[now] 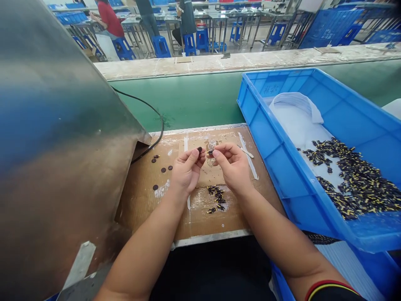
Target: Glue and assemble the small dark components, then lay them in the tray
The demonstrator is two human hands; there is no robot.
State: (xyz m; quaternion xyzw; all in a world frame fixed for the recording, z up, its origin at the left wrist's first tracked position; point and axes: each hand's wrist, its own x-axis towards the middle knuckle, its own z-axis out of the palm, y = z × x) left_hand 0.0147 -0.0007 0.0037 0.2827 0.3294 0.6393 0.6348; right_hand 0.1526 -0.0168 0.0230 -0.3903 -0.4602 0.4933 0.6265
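Thumb and fingers of the left hand (185, 170) pinch a small dark piece (199, 149) above the taped cardboard sheet (213, 179); the right hand (234, 166) pinches a small black-and-yellow part (210, 152), also over that sheet, the two fingertip grips close together. A loose cluster of similar parts (217, 195) lies just off the sheet's near edge. Dark discs (163, 170) are scattered to the sheet's left. To its right stands a blue crate (272, 136), a large heap of black-and-yellow parts (360, 177) lying inside on white lining (290, 119). Left of the sheet rises a metal housing (62, 133); beyond its far edge runs a green panel (194, 100).
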